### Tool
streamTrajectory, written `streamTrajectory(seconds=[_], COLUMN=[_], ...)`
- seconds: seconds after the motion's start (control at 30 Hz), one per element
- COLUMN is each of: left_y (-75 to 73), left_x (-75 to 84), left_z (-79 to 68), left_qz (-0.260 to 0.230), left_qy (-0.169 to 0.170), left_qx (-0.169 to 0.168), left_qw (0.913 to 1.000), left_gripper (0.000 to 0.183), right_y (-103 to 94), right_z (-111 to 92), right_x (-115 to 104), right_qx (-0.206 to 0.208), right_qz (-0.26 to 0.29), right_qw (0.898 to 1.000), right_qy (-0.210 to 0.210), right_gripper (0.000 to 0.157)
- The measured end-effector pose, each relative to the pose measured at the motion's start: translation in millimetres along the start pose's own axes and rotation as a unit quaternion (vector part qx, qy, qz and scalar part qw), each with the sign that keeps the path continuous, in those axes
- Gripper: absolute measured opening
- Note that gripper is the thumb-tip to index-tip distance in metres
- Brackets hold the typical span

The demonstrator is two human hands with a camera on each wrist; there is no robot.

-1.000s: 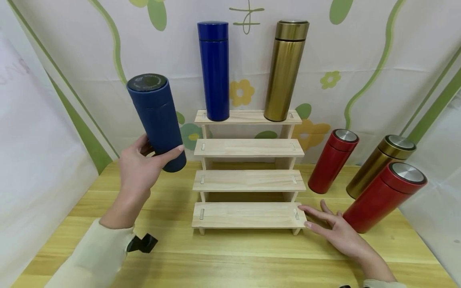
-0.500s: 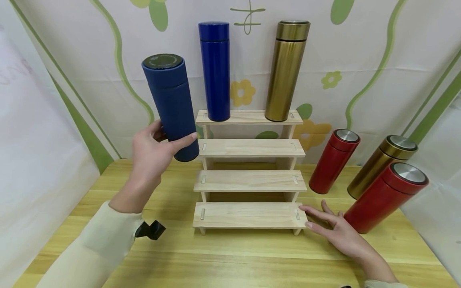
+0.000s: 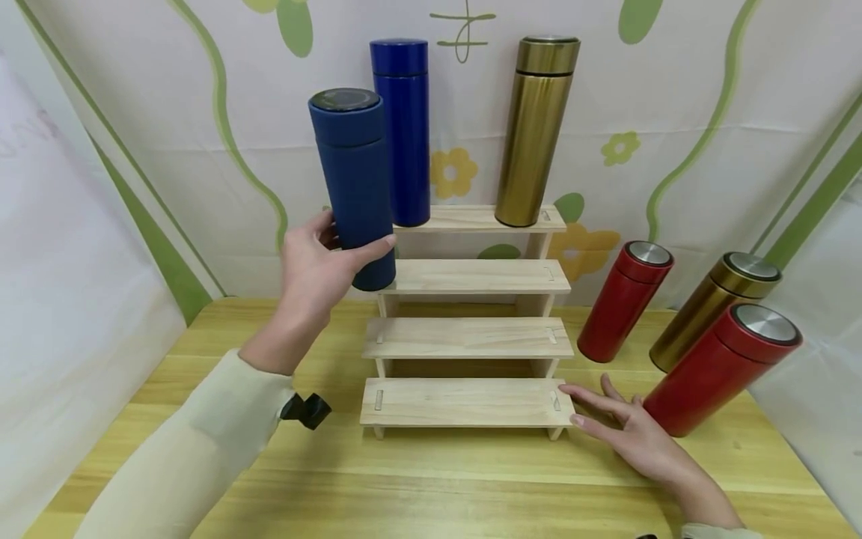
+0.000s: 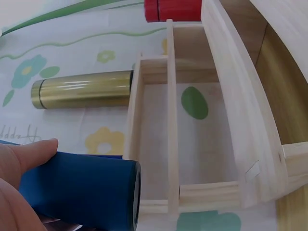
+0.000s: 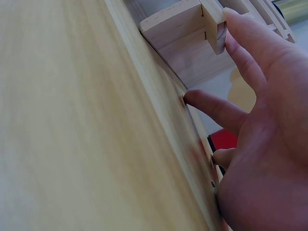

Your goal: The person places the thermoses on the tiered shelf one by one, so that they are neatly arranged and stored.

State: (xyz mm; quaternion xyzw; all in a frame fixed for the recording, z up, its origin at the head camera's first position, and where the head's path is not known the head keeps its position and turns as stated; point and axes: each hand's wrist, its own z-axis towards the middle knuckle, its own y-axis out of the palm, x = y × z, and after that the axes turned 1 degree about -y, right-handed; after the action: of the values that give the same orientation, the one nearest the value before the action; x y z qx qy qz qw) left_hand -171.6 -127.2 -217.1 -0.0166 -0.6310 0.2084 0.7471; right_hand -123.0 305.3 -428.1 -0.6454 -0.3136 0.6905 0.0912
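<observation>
My left hand (image 3: 316, 273) grips a matte dark blue thermos flask (image 3: 357, 176) near its base, thumb across the front. The flask is held up, tilted slightly, at the left end of the stepped wooden rack (image 3: 465, 337). In the head view its base overlaps the second shelf from the top; I cannot tell whether they touch. In the left wrist view the flask's base (image 4: 137, 195) faces the rack. My right hand (image 3: 636, 434) touches the right end of the lowest shelf, fingers spread, with other fingertips on the table (image 5: 96, 120).
On the top shelf stand a glossy blue flask (image 3: 409, 142), partly hidden by the held one, and a gold flask (image 3: 539, 135). Right of the rack are a red flask (image 3: 622, 303), another gold flask (image 3: 710, 311) and a nearer red flask (image 3: 717, 370). A patterned cloth (image 3: 700, 45) hangs behind.
My left hand has carried the dark blue flask rightward and up, from beside the rack to its left end, in front of the glossy blue flask. The right hand has stayed put.
</observation>
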Motion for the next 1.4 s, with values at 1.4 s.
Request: streamTrajectory(seconds=[1.4], left_y=[49.0], left_x=[-6.7], left_z=[26.1], left_qz=[-0.003], left_qy=[-0.021], left_qx=[0.005], left_qw=[0.9998], left_gripper=[0.072], right_y=[-0.7], right_z=[0.8], right_x=[-1.6], right_qx=[-0.001], right_qz=[-0.004], right_qw=[1.000], right_qy=[0.007], right_gripper=[0.047])
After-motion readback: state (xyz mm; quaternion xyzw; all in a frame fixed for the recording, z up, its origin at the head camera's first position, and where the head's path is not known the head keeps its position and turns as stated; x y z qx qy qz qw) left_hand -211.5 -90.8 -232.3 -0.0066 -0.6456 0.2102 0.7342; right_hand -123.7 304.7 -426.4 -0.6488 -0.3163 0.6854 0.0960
